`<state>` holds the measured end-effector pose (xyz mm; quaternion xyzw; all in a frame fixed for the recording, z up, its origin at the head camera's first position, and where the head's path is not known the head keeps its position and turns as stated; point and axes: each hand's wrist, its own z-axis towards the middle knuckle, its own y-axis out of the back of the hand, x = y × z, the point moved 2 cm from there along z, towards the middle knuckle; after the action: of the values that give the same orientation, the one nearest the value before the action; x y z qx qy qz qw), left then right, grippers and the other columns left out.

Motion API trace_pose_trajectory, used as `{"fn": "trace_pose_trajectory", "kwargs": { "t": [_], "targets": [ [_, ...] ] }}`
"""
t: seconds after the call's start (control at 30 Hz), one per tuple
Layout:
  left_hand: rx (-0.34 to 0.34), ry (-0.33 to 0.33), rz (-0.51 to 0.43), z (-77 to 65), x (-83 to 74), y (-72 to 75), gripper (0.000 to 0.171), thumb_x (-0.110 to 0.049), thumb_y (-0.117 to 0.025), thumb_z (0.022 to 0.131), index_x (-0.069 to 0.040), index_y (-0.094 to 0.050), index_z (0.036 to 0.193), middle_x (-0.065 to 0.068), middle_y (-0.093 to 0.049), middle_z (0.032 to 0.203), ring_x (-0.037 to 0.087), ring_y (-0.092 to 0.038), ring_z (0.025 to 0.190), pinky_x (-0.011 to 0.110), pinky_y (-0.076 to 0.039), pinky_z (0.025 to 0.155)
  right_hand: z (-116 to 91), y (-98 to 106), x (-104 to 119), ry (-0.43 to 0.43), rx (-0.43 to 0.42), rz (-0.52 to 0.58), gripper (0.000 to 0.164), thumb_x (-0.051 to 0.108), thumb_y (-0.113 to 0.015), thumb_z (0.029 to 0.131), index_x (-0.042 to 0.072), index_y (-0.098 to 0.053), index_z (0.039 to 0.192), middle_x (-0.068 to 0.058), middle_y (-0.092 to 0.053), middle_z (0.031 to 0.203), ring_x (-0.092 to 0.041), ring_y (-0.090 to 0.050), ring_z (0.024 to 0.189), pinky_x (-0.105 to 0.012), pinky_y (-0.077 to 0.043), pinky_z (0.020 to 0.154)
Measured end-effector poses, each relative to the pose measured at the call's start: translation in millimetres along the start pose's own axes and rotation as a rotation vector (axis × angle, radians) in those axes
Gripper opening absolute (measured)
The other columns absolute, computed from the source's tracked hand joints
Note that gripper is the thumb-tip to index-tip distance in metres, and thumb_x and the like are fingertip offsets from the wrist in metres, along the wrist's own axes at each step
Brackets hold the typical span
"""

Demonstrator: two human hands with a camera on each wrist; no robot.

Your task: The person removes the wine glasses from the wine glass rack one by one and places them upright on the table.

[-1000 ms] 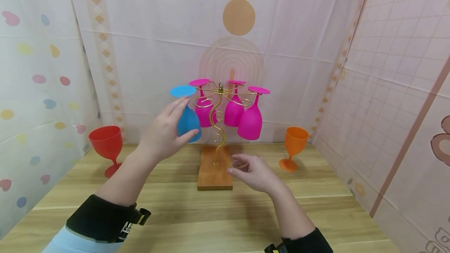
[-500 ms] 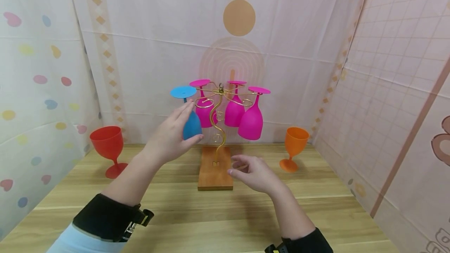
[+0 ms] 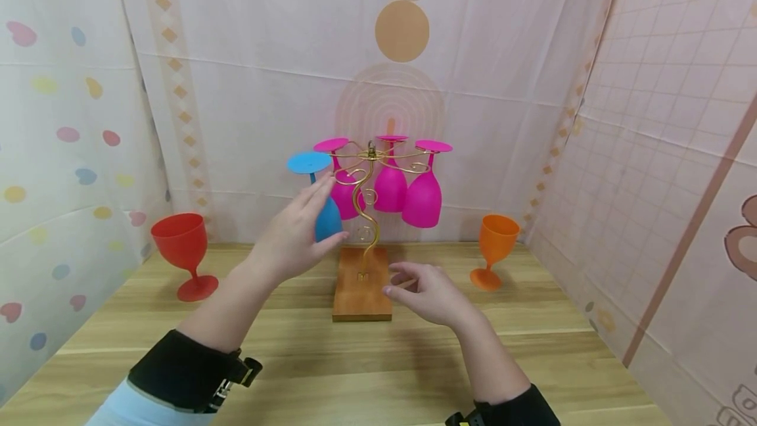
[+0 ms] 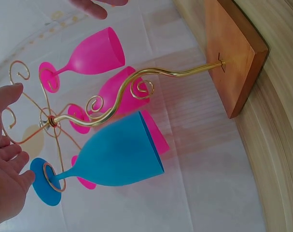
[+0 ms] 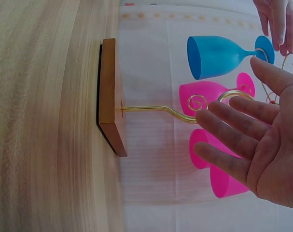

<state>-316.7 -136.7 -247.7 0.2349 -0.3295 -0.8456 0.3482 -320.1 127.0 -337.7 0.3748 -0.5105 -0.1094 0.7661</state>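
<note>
A blue wine glass (image 3: 328, 222) hangs upside down by its foot from the front left of a gold wire rack (image 3: 374, 232). My left hand (image 3: 288, 236) is in front of this glass with fingers stretched upward. In the left wrist view, the fingers lie close to the glass's blue foot (image 4: 45, 186) and the rack's wire arms; contact is hard to tell. Several pink wine glasses (image 3: 422, 202) hang inverted from the other arms. Beside the wooden base (image 3: 362, 304), my right hand (image 3: 430, 292) hovers loosely, holding nothing; its palm and fingers show extended in the right wrist view.
A red goblet (image 3: 180, 242) stands upright on the wood-grain table (image 3: 331, 367) at left. An orange goblet (image 3: 498, 238) stands upright at right. Patterned cloth (image 3: 266, 104) walls off the back and both sides.
The rack has turned slightly: the blue glass has shifted right and nearer, and the back pink glasses leftward. My left hand has moved a little right and down with it. The right hand stays put.
</note>
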Motion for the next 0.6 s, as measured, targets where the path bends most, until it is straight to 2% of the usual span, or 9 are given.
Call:
{"fn": "trace_pose_trajectory", "kwargs": {
  "t": [0.23, 0.6],
  "targets": [
    [0.009, -0.012, -0.004, 1.6, -5.9, -4.3, 0.097, -0.030, -0.085, 0.085, -0.005, -0.030, 0.160, 0.013, -0.031, 0.164, 0.037, -0.035, 0.146, 0.056, -0.046, 0.104, 0, 1, -1, 0.003, -0.001, 0.006, 0.053, 0.045, -0.069, 0.097, 0.013, -0.062, 0.139, 0.002, -0.072, 0.113, -0.017, -0.068, 0.095, -0.037, -0.058, 0.082],
    [-0.011, -0.052, -0.006, 3.5, -15.2, -8.9, 0.095, -0.031, -0.084, 0.086, -0.004, -0.031, 0.159, 0.013, -0.032, 0.164, 0.035, -0.037, 0.146, 0.054, -0.046, 0.106, -1, 3, -1, -0.007, 0.003, 0.028, 0.053, 0.045, -0.069, 0.097, 0.014, -0.062, 0.140, 0.000, -0.071, 0.115, -0.024, -0.068, 0.098, -0.036, -0.059, 0.082]
  ]
}}
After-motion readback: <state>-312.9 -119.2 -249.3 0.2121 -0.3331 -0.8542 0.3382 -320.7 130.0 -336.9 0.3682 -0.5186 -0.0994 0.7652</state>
